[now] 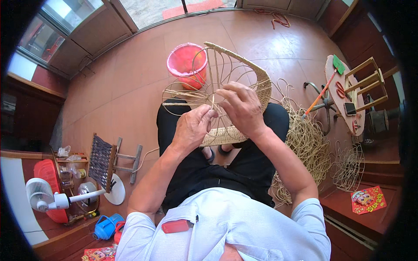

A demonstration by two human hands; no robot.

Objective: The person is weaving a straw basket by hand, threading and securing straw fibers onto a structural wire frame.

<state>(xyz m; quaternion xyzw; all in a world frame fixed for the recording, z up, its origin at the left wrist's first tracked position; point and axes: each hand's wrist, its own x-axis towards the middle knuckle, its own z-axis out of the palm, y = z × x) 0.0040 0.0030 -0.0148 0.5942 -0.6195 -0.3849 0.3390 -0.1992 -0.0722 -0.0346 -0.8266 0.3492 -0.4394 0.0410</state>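
Observation:
A partly woven rattan-coloured frame [260, 76], with curved wire loops and spokes and a plaited rim, rests over my lap between my knees. My left hand [191, 126] pinches a pale cord strand at the spokes, just below the hub. My right hand [244, 108] is beside it, higher and to the right, fingers bent together over the spokes; what they grip is hidden. The frame's lower woven band [217, 135] shows below both hands.
A pink bucket [183, 58] stands beyond the frame. Tangled cord [305, 156] heaps at my right, beside a small board table [337, 87] with scissors, phone and wooden stool. At my left are a folding stool [102, 156], white fan [41, 195] and blue jug [106, 226].

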